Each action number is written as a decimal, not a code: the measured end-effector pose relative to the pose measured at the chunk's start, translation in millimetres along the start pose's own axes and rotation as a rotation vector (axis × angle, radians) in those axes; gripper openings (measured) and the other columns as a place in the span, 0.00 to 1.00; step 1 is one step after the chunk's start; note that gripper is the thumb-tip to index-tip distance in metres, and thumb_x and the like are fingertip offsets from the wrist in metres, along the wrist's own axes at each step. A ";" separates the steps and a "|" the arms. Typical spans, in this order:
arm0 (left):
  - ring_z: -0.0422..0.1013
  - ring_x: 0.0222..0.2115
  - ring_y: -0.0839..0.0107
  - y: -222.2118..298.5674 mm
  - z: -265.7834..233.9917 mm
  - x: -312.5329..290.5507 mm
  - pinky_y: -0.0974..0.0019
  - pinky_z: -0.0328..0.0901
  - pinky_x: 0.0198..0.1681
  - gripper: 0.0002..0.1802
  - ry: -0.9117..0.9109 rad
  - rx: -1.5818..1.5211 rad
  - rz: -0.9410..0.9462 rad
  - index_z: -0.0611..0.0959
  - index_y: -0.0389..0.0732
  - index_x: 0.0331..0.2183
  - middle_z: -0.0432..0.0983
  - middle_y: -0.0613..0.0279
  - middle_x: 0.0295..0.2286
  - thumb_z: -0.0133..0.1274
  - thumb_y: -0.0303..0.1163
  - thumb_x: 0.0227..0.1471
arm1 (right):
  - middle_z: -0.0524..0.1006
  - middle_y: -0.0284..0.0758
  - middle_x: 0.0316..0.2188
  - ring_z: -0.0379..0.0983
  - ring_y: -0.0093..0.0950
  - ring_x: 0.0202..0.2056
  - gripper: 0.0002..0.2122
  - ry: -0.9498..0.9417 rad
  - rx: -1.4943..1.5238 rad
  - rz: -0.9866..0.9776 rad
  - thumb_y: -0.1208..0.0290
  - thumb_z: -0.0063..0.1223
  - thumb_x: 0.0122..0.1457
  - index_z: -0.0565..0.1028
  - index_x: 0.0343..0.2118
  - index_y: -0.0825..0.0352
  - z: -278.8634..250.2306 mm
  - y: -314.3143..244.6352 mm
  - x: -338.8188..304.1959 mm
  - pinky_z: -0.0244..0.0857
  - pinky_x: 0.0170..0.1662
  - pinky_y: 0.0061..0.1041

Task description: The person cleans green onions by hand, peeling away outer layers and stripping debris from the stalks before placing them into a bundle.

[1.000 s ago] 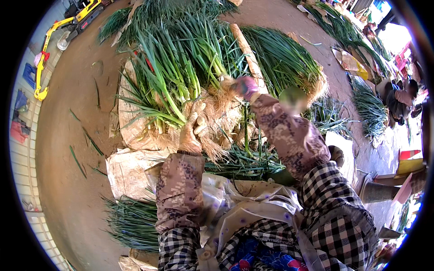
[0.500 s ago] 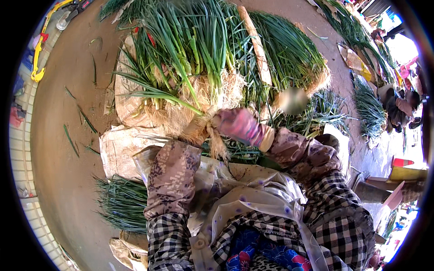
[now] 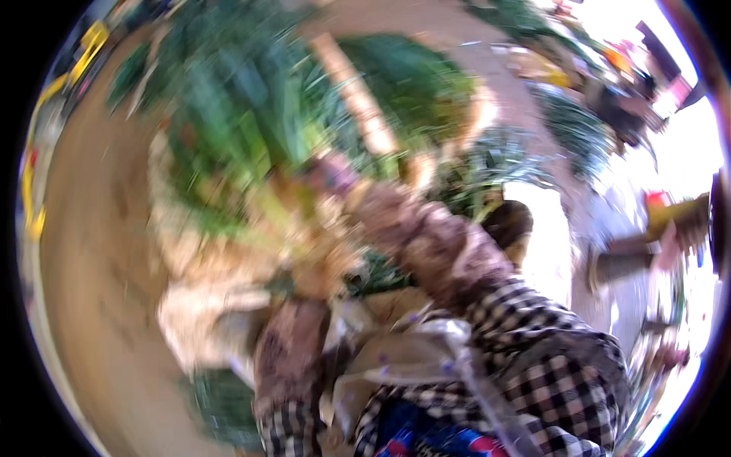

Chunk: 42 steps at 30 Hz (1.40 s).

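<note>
Motion blur smears most of the picture. A large heap of green onions (image 3: 244, 114) lies in front of me, leaves pointing away and pale roots toward me. My right hand (image 3: 331, 175), in a pinkish-purple glove, reaches forward to the near part of the heap, at the stalks. Its fingers are too smeared to make out. My left hand (image 3: 316, 273), in a tan glove, is low and close to my body, beside the pale roots. Its fingers blend into them, so I cannot tell what it holds.
A pale wooden pole (image 3: 354, 95) lies between the heap and a second green onion pile (image 3: 411, 84). Pale sacking (image 3: 202, 312) lies at the near left, with another green bundle (image 3: 225, 407) below it. More bundles (image 3: 571, 129) lie to the right, near a grey bucket (image 3: 620, 266).
The view has shifted and blurred. My right hand has moved away from my left, forward to the heap. The green onion held between the hands earlier is no longer distinct.
</note>
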<state>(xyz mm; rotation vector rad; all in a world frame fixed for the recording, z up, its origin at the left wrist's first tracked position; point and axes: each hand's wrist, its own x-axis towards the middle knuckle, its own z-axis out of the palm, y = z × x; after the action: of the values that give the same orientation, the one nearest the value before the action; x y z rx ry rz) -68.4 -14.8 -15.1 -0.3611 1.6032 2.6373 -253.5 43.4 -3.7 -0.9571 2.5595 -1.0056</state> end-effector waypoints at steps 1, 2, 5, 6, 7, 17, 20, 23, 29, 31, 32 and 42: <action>0.70 0.35 0.68 -0.2 -4.3 -0.9 0.70 0.67 0.35 0.19 0.015 0.032 0.014 0.70 0.34 0.44 0.72 0.57 0.35 0.47 0.34 0.51 | 0.75 0.38 0.26 0.72 0.32 0.25 0.23 0.102 -0.110 0.086 0.48 0.53 0.42 0.74 0.37 0.62 16.3 -15.6 4.7 0.67 0.27 0.30; 0.70 0.35 0.68 -4.5 -1.7 1.7 0.70 0.67 0.35 0.19 0.020 0.056 0.013 0.70 0.34 0.44 0.72 0.57 0.35 0.47 0.34 0.51 | 0.75 0.39 0.27 0.72 0.33 0.26 0.28 0.196 -0.206 0.204 0.48 0.55 0.39 0.71 0.43 0.61 26.8 -22.1 3.4 0.67 0.27 0.30; 0.70 0.35 0.68 3.2 12.5 7.0 0.70 0.67 0.35 0.19 0.024 0.126 0.057 0.70 0.34 0.44 0.72 0.57 0.35 0.47 0.33 0.50 | 0.72 0.44 0.34 0.71 0.36 0.30 0.36 0.325 0.049 0.105 0.50 0.56 0.41 0.58 0.53 0.60 47.8 -2.3 19.8 0.66 0.34 0.35; 0.70 0.35 0.68 -1.6 23.6 13.4 0.70 0.67 0.35 0.19 0.008 0.131 0.051 0.70 0.34 0.44 0.72 0.57 0.35 0.47 0.33 0.50 | 0.73 0.44 0.31 0.71 0.35 0.28 0.34 0.230 0.073 0.164 0.51 0.56 0.41 0.60 0.52 0.61 48.8 8.8 24.1 0.66 0.34 0.34; 0.70 0.35 0.68 -5.6 37.0 17.3 0.70 0.67 0.35 0.19 -0.012 0.151 0.051 0.70 0.34 0.44 0.72 0.57 0.35 0.47 0.33 0.50 | 0.73 0.44 0.28 0.70 0.34 0.27 0.33 0.140 0.098 0.226 0.53 0.56 0.41 0.61 0.50 0.62 47.7 17.4 27.2 0.65 0.33 0.34; 0.70 0.34 0.68 -10.5 23.6 1.9 0.70 0.67 0.35 0.19 0.042 0.310 0.029 0.70 0.34 0.43 0.72 0.57 0.35 0.47 0.33 0.50 | 0.70 0.45 0.17 0.66 0.37 0.19 0.09 0.162 0.127 -0.001 0.69 0.51 0.44 0.74 0.17 0.71 16.4 -55.1 43.9 0.61 0.24 0.35; 0.70 0.34 0.68 -7.3 15.6 -2.3 0.70 0.67 0.35 0.18 0.065 0.334 0.036 0.70 0.34 0.43 0.72 0.57 0.34 0.47 0.33 0.50 | 0.69 0.46 0.17 0.66 0.37 0.20 0.10 0.224 0.226 -0.069 0.70 0.50 0.44 0.72 0.17 0.74 13.0 -68.8 45.4 0.60 0.23 0.36; 0.70 0.34 0.68 -0.1 -10.0 -11.8 0.70 0.67 0.35 0.18 0.138 0.353 0.044 0.70 0.34 0.43 0.72 0.57 0.34 0.46 0.32 0.50 | 0.70 0.45 0.17 0.64 0.36 0.20 0.11 0.112 0.331 -0.179 0.69 0.50 0.45 0.72 0.18 0.74 26.7 -89.2 51.7 0.58 0.22 0.35; 0.70 0.34 0.68 -13.5 20.5 -9.0 0.70 0.67 0.35 0.18 0.079 0.345 0.048 0.70 0.34 0.43 0.72 0.58 0.34 0.46 0.32 0.50 | 0.69 0.42 0.13 0.66 0.40 0.17 0.09 0.406 -0.072 -0.033 0.69 0.51 0.41 0.72 0.13 0.70 68.9 0.9 64.9 0.60 0.21 0.34; 0.70 0.34 0.68 -13.3 8.8 -9.8 0.70 0.67 0.35 0.18 0.109 0.357 0.050 0.70 0.34 0.43 0.72 0.58 0.34 0.46 0.32 0.50 | 0.71 0.41 0.15 0.68 0.39 0.19 0.08 0.166 -0.028 0.041 0.68 0.54 0.39 0.73 0.14 0.69 75.3 -0.9 66.1 0.62 0.22 0.33; 0.70 0.34 0.68 -13.0 2.5 -10.2 0.70 0.67 0.35 0.18 0.123 0.364 0.049 0.70 0.34 0.43 0.72 0.58 0.34 0.46 0.32 0.50 | 0.73 0.42 0.20 0.71 0.39 0.22 0.09 0.011 -0.099 0.164 0.70 0.54 0.39 0.75 0.25 0.66 75.4 -8.7 72.2 0.63 0.22 0.33; 0.70 0.34 0.68 -12.4 -40.2 -17.5 0.70 0.67 0.34 0.17 0.105 0.314 0.148 0.71 0.34 0.42 0.73 0.58 0.34 0.46 0.31 0.50 | 0.73 0.41 0.24 0.70 0.31 0.26 0.16 0.069 0.167 0.087 0.68 0.55 0.46 0.70 0.38 0.67 45.8 29.1 51.9 0.64 0.27 0.31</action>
<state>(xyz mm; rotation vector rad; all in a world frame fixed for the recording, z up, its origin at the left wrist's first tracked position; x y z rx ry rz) -42.3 -42.8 -39.8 -0.3843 2.1143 2.4391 -287.9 1.7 -55.9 -0.7729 2.4997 -1.2245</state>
